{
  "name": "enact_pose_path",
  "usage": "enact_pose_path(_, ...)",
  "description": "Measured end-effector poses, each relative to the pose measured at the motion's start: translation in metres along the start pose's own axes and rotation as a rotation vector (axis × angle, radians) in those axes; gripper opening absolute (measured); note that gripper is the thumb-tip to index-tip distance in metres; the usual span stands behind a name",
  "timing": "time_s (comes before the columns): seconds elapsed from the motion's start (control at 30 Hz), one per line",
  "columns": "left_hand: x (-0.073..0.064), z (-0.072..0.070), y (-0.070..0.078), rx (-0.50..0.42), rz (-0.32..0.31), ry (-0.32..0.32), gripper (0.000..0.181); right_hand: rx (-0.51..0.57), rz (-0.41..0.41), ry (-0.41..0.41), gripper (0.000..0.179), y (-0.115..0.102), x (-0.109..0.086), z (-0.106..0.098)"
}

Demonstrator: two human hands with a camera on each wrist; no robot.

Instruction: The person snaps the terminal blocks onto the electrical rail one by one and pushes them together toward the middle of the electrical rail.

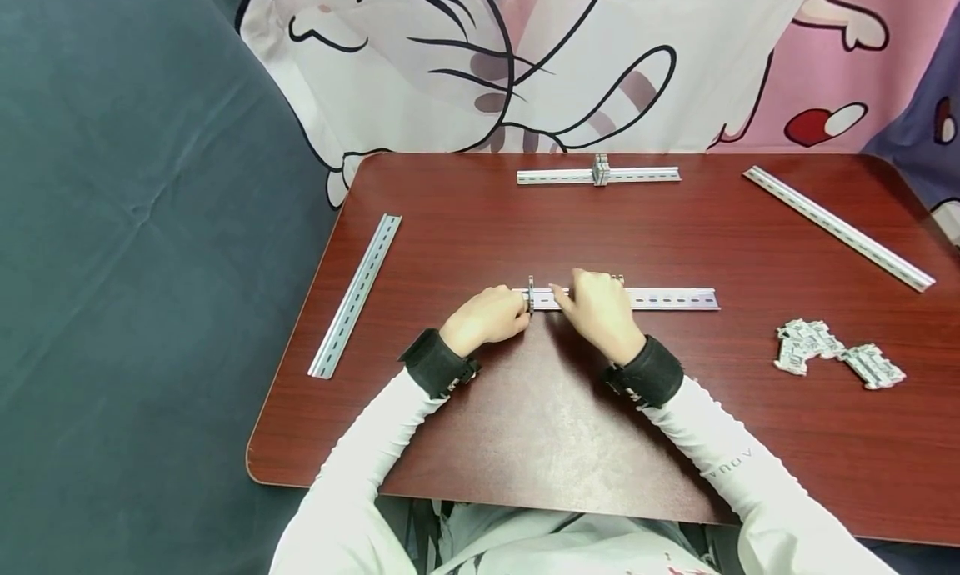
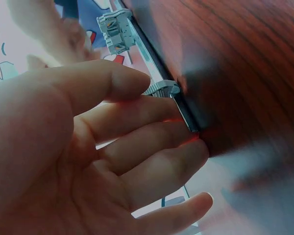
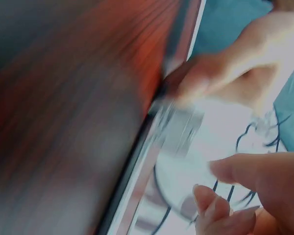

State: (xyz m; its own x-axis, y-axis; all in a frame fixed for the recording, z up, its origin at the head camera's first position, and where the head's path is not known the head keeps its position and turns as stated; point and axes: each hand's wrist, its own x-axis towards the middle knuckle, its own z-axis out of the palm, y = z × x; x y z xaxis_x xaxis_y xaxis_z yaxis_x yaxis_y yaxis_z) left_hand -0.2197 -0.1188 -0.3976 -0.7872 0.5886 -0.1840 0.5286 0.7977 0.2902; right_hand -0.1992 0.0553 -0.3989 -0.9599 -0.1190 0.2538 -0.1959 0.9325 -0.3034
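Note:
A slotted metal DIN rail [image 1: 675, 299] lies crosswise on the table in front of me. Close to its left end stands a thin grey terminal block [image 1: 531, 293], blurred in the right wrist view. My left hand [image 1: 487, 315] pinches this block at the rail between thumb and index finger, the other fingers curving past the rail's end. Over the middle of the rail is my right hand [image 1: 602, 312], thumb and fingers apart with nothing between them. Just behind it, more terminal blocks [image 2: 116, 32] sit on the rail, mostly hidden by the hand in the head view.
Another rail [image 1: 645, 175] at the back carries a small group of blocks [image 1: 601, 170]. Bare rails lie at the left [image 1: 356, 296] and far right [image 1: 840, 227]. Loose terminal blocks [image 1: 808, 342] lie on the right of the brown table [image 1: 540, 442]. A printed curtain hangs behind.

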Motion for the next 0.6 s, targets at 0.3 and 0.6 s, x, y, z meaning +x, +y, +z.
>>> enact_pose_path(0.3, -0.002, 0.002, 0.001, -0.012, 0.004, -0.027, 0.011, 0.050, 0.031, -0.116, 0.030, -0.034, 0.006, 0.018)
enact_pose_path(0.6, -0.003, -0.002, 0.000, -0.002, -0.007, -0.016, 0.023, 0.019, 0.069, -0.140, 0.026, -0.037, 0.014, 0.023)
